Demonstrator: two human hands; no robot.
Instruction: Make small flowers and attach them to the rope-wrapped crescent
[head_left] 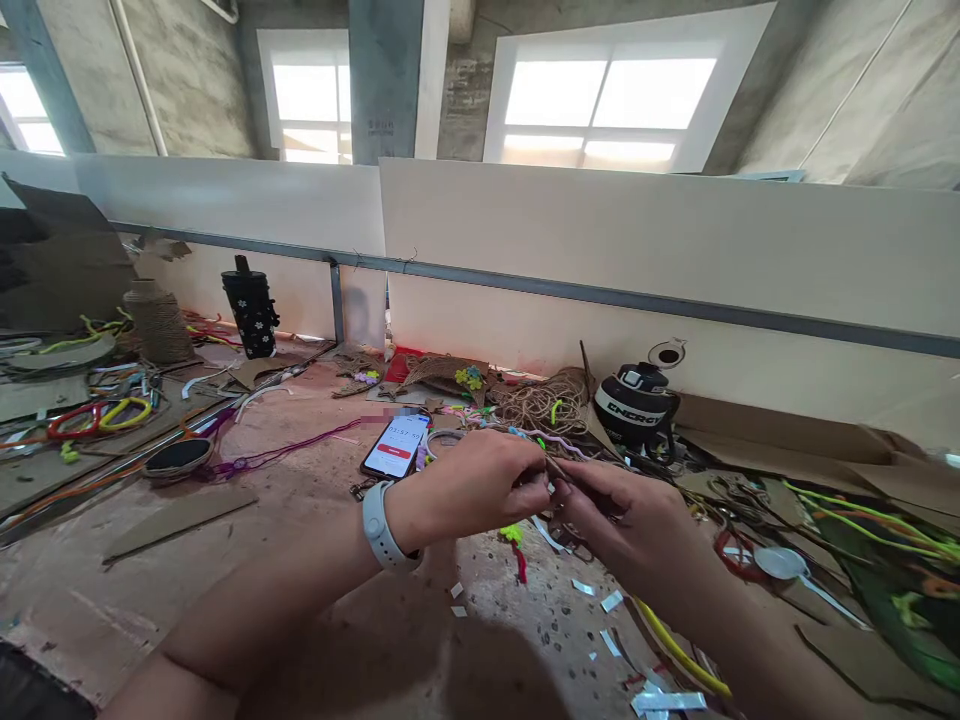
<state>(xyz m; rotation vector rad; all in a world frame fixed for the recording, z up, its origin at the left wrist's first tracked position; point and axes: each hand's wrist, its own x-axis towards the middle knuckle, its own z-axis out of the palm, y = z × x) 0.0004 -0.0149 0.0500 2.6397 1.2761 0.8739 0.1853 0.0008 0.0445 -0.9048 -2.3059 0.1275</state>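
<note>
My left hand (480, 485) and my right hand (626, 520) meet above the middle of the worktable. Both pinch a small thin brown piece (556, 470), perhaps twine or a stick; what it is I cannot make out. The left wrist wears a white band (379, 527). Just beyond the left hand lies a phone (396, 446) with a lit timer screen. A tangle of brown twine (541, 402) sits behind the hands. Small bits of silver tape (611, 601) and a yellow-green scrap (511, 534) lie under the hands.
A black and white canister (636, 405) stands at the back right, a black flowered bottle (251, 305) and a twine-wrapped vase (156, 320) at the back left. Coloured wire loops (97, 415) lie far left. Green and yellow wires (877, 525) and cardboard lie right. A white partition (637, 240) bounds the table.
</note>
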